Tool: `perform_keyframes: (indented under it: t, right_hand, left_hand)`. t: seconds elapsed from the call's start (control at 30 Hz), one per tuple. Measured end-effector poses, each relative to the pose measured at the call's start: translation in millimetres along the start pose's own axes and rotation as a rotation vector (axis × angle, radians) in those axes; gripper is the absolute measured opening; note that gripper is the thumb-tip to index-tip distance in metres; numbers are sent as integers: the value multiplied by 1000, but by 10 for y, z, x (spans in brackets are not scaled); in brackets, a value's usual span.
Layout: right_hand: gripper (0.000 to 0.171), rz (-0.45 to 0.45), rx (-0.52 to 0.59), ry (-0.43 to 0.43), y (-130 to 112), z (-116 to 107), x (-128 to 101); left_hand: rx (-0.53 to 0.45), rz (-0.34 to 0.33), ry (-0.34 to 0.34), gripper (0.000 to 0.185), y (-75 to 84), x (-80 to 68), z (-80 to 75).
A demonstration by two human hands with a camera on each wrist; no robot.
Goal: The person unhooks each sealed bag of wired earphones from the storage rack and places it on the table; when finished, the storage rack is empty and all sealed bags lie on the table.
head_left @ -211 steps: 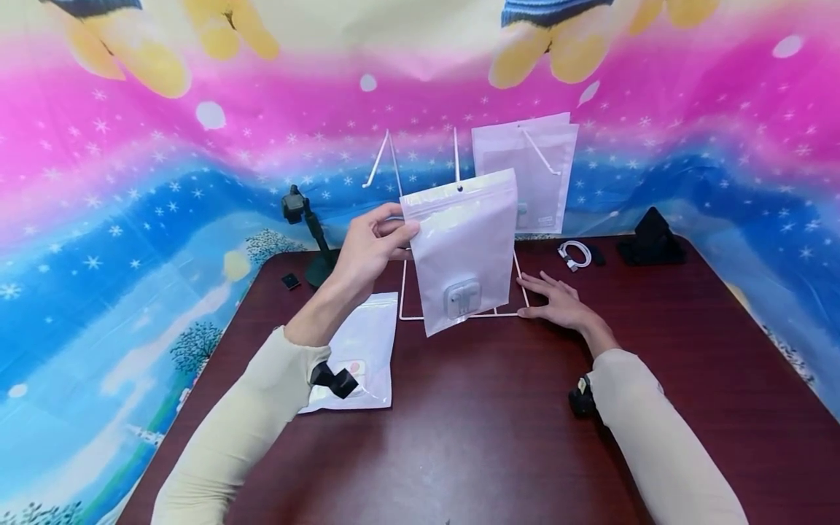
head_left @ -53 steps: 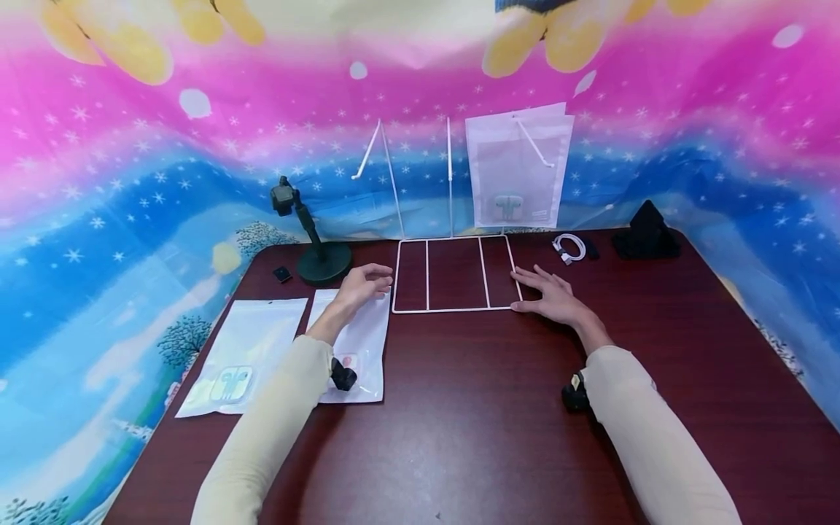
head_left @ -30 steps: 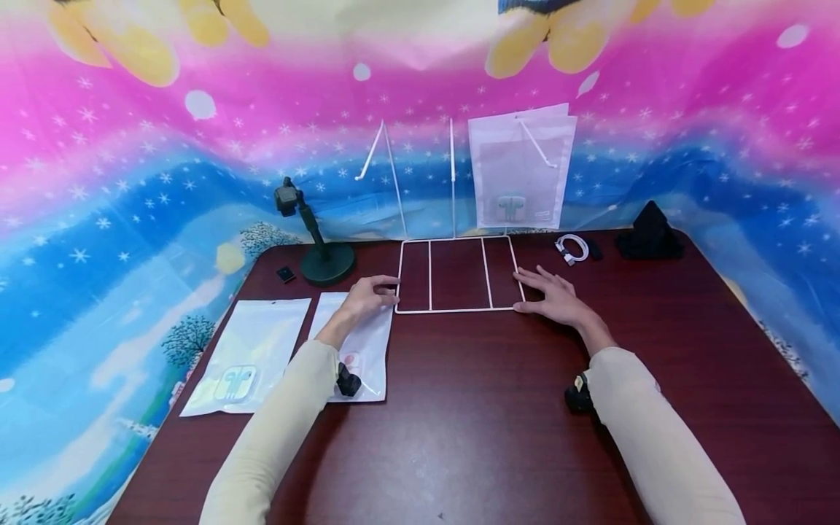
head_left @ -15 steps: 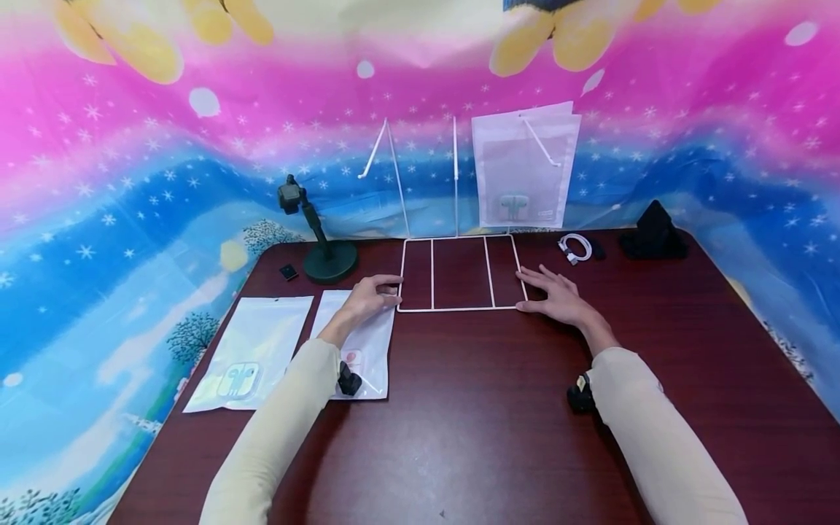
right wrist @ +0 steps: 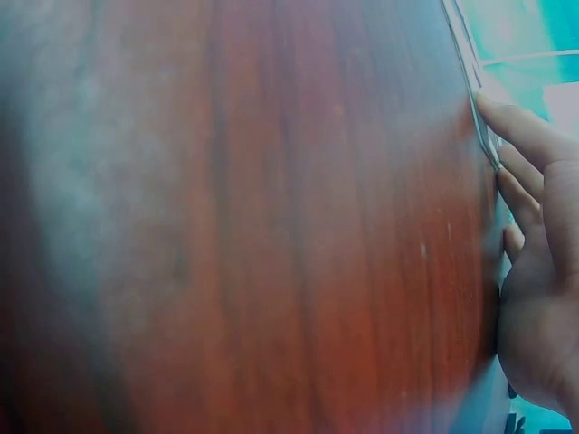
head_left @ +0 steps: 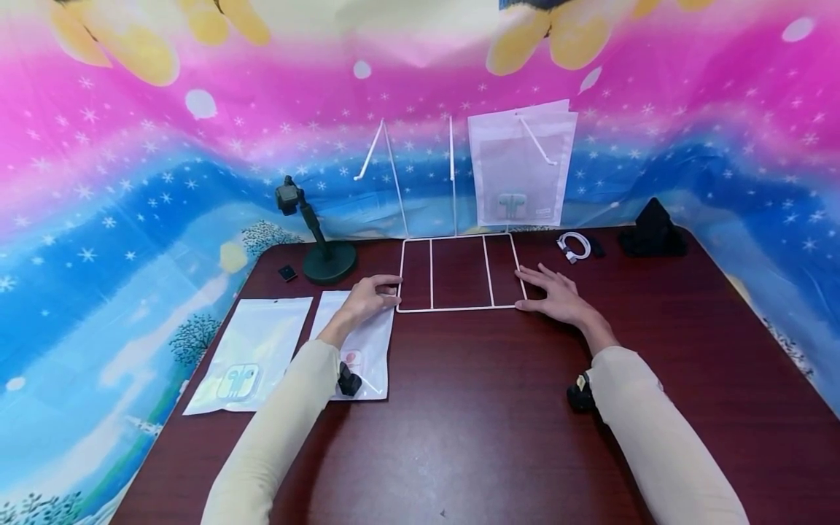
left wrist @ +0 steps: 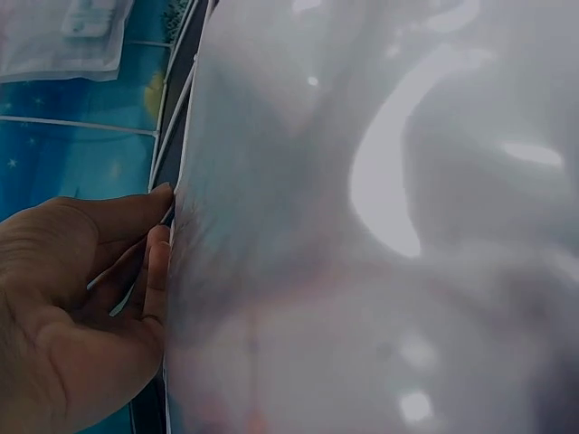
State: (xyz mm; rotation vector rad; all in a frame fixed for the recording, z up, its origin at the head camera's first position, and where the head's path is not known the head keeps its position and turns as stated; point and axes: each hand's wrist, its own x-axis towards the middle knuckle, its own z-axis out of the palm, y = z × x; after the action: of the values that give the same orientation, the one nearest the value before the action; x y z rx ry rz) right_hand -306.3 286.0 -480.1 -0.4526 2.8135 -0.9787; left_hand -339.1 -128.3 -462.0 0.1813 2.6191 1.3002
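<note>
A white wire display rack (head_left: 459, 309) stands on the table, its base lying flat and its hooks rising behind. My left hand (head_left: 364, 300) touches the left side of the base with fingertips and thumb, above a white zip pouch (head_left: 374, 335) on the table. Further left lies another white zip pouch (head_left: 269, 328) with earphones in a clear case (head_left: 239, 381). At the base's right side, my right hand (head_left: 554, 297) rests with fingers extended against the wire. White pouches (head_left: 525, 160) hang on the right hook. In the left wrist view, the near pouch (left wrist: 362, 298) fills most of the picture.
Behind my left hand stands a dark green stand (head_left: 328, 261), with a small black square piece (head_left: 286, 273) beside it. At the back right are a coiled white cable (head_left: 574, 248) and a black stand (head_left: 652, 233). A printed cloth (head_left: 262, 131) hangs behind the table.
Seven seconds ago my left hand held an earphone pouch before the middle hook; that pouch now lies at the far left. The left hand has since moved right onto the base. The right hand stays put.
</note>
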Motion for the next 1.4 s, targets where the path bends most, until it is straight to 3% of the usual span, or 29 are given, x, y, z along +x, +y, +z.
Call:
perform_keyframes:
  t: [0.17,0.37,0.7,0.87,1.07,1.4]
  right_hand:
    - [79,4,23,-13,45,-29,-11]
    - [81,70,241,-23,39,-302,-83]
    - [88,85,329,130,-147,-1093,-63]
    - [83,67,344,280,-353,-1378,-33]
    - [75,80,463,435,-572,-1639,58]
    - [76,77,729,428,-885,-1814,315]
  left_hand:
    - [-1,5,-6,49,0,0,20]
    - [6,9,-9,49,10,-2,35]
    - [9,9,-1,49,-27,17,43]
    - [22,36,-10,48,-6,27,47]
    - [87,86,-17,48,32,40,35]
    - [133,82,1,48,8,-19,20]
